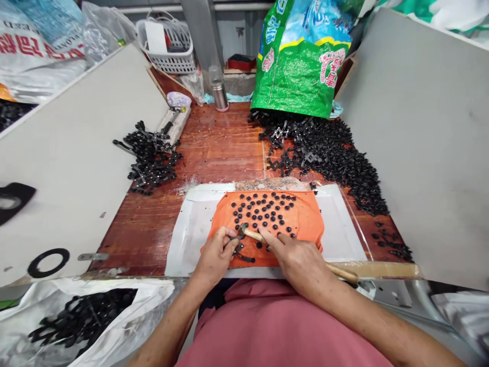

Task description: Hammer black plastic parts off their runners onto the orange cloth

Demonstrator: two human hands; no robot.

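My right hand is wrapped round the wooden handle of a hammer, index finger laid along it. The hammer's small metal head is down at the fingertips of my left hand. Those fingers pinch a black linkage piece with jointed arms. Under both hands lies an orange cloth, with many round black caps spread over it. How the hammer head meets the piece is partly hidden by my fingers.
Black linkage pieces heap at the left; a larger pile of black parts spills from a green bag at the right. Pale boards wall both sides. A steel flask and white basket stand at the back.
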